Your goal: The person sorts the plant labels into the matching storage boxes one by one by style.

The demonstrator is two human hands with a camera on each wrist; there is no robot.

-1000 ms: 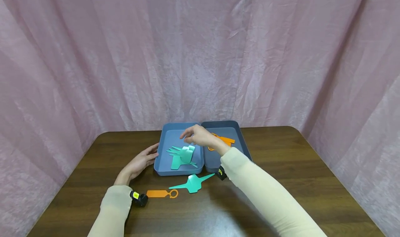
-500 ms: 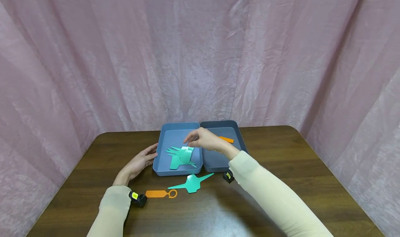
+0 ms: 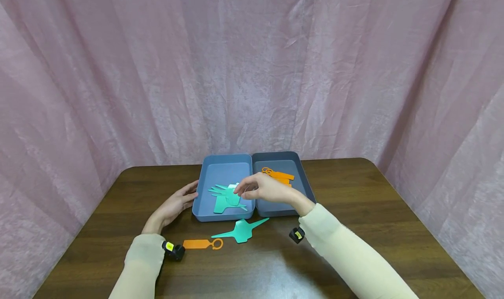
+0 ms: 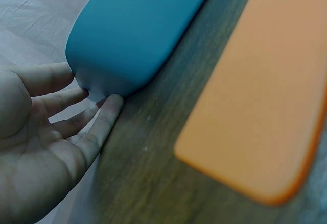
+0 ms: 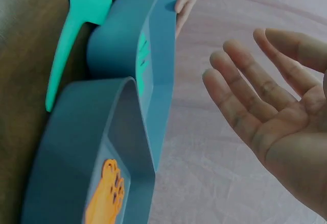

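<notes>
In the head view my right hand [image 3: 269,188] hovers over the blue and grey trays. The right wrist view shows that hand with relaxed, slightly bent fingers [image 5: 250,81] and nothing between them. Several green plant labels [image 3: 226,202] with pointed stems lie overlapping in the blue tray [image 3: 224,164]. Fingertips of my left hand [image 3: 177,205] touch this tray's left wall, as the left wrist view also shows. Inside the grey tray [image 3: 269,208] is a pile of orange ring-ended tags [image 3: 280,176], partly covered by my right hand and wrist.
On the brown table [image 3: 346,194], a single green plant label [image 3: 242,232] lies in front of the blue tray. An orange ring-ended tag [image 3: 197,244] lies nearer, beside the left wrist camera [image 3: 173,251]. A pink curtain [image 3: 252,71] hangs behind the table.
My right hand has moved right and nearer to me, from over the blue tray towards the grey one, uncovering more orange tags. The left hand stays at the blue tray's wall.
</notes>
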